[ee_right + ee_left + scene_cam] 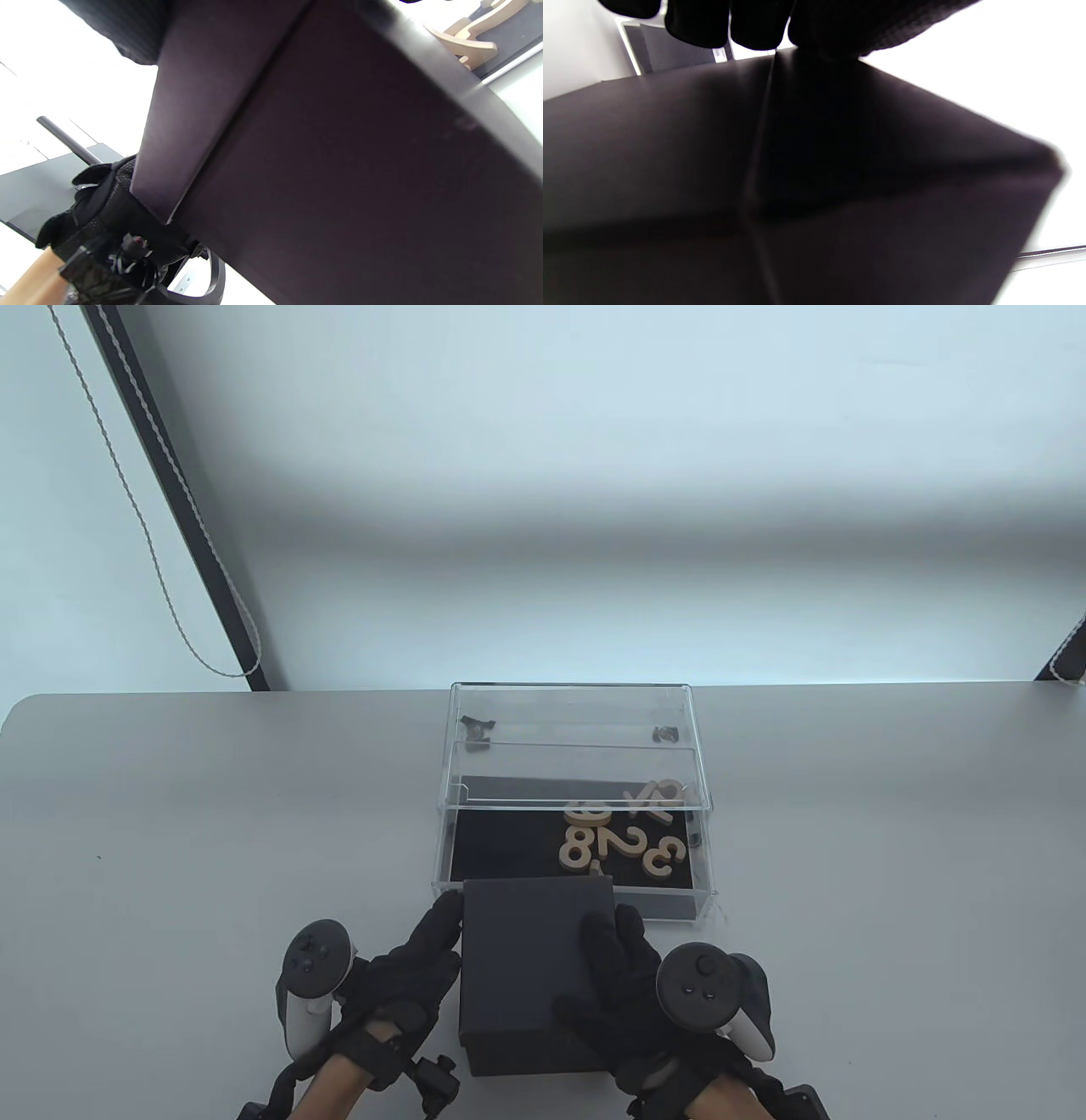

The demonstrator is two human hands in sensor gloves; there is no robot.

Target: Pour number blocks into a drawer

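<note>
Two gloved hands are clamped on a black box (536, 976), one per side. The left hand (407, 976) presses flat against its left wall, fingers reaching the far top corner, while the right hand (628, 984) wraps the right side with fingers curled over the top. The box sits tipped at the drawer's (577, 899) front edge (clear plastic, pulled open on the worktop (212, 831)). Number blocks (619, 840) already lie inside, toward its right.
</note>
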